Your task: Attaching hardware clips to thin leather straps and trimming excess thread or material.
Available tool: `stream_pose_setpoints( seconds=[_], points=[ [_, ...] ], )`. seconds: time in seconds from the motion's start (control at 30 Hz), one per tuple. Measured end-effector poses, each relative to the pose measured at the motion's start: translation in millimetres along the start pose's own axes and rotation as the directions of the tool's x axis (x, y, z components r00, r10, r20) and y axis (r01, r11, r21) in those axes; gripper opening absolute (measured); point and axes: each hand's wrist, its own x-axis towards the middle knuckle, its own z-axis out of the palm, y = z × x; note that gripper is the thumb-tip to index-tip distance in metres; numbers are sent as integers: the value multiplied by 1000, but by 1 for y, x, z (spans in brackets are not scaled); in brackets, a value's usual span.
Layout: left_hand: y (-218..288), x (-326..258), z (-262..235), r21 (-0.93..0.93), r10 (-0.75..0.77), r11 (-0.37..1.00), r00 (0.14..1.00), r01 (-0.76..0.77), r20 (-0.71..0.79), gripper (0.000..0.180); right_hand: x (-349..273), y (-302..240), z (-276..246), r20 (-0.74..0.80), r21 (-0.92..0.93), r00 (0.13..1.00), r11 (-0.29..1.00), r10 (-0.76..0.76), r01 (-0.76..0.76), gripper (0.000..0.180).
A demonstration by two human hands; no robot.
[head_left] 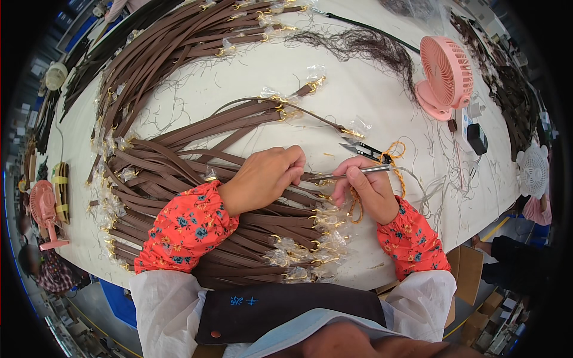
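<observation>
My left hand is closed, its thumb and fingers pinched on a brown strap near the strap's end; the fingers partly hide it. In my right hand is a pair of silver tweezers, the tip pointing left at that strap end. Under and around both hands lie many brown straps with gold-coloured clasps wrapped in clear plastic. Just beyond my right hand rest dark-handled thread snips, with an orange cord beside them that runs down by the hand.
A larger bundle of brown straps covers the far left of the white table. A heap of dark thread lies at the far side. A pink fan stands at the right, near a small black box. Another pink fan is at the left.
</observation>
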Motion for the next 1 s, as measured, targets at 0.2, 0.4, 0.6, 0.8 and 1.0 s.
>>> stream_pose_setpoints(
  seconds=[0.2,0.4,0.6,0.8,1.0],
  points=[
    [-2,1,7,-138,-110,986,990,97,-92,13,2,1,1,-79,34,991,993,-109,112,29],
    [3,4,14,101,23,995,996,-15,-81,12,4,0,-2,-208,142,962,967,-179,211,29],
    [1,7,20,182,9,983,995,10,-104,9,4,-1,-3,-156,176,975,966,-161,187,29],
    [-5,8,23,211,108,974,989,-85,-99,8,0,-4,1,-114,115,991,990,-68,81,25],
    [-6,8,24,174,89,982,990,-70,-105,8,3,0,-1,-53,98,993,988,-110,115,23]
  ],
)
